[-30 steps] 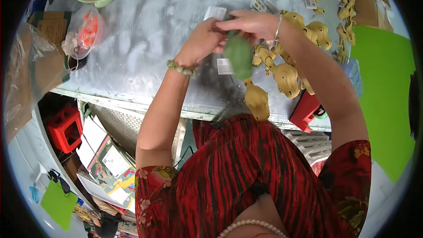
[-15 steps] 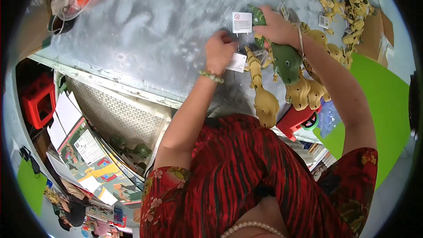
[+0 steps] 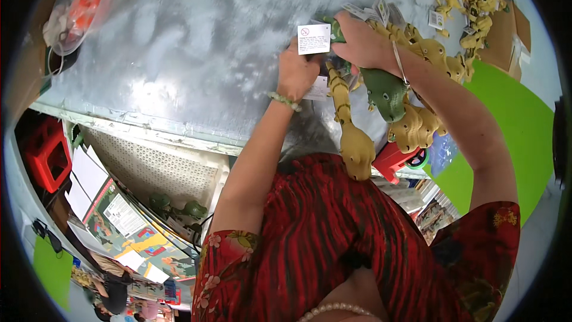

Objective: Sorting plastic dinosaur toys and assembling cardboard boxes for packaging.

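Note:
My right hand is wrapped round a green toy dinosaur, whose head points toward me below the wrist. A white printed tag lies beside the toy's tail end, partly over my left fingertips. My left hand is closed at the tag, fingers curled; what they pinch is hidden. Between my arms a yellow toy dinosaur with dark stripes lies on the table, its head over the near edge. Another white tag sits by its tail, next to my left hand.
More yellow dinosaurs lie in a row under my right forearm. A pile of them is at the far right, near a cardboard box. Below the table's front edge stand a white crate and printed cards. A clear bag is far left.
My left hand has moved up to the upper tag, which now overlaps its fingertips and has shifted left and down. My right hand has moved slightly left, still holding the green dinosaur.

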The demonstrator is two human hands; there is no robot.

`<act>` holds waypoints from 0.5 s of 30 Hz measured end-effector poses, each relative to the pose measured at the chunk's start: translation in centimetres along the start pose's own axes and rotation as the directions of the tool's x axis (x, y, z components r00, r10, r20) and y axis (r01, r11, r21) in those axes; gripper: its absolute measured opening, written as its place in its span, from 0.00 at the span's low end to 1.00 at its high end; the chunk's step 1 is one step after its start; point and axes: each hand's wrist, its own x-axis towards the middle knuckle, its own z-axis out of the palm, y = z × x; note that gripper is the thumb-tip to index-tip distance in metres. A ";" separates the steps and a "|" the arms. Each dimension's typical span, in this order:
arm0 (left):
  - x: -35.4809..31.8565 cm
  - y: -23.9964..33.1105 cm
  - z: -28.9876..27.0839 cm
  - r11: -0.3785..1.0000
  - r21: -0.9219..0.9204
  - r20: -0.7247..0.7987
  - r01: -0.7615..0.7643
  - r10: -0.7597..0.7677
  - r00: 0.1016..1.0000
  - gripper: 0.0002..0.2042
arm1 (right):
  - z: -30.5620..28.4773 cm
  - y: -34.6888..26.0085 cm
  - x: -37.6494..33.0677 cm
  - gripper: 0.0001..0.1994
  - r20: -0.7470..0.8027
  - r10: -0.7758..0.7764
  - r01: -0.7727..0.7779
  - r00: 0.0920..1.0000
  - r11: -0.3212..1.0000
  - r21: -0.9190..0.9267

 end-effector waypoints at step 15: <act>-0.8 0.5 -0.6 0.996 0.068 -0.009 0.055 -0.055 0.998 0.05 | 2.7 1.1 -0.3 0.17 -0.179 -0.021 0.021 0.984 1.000 -0.003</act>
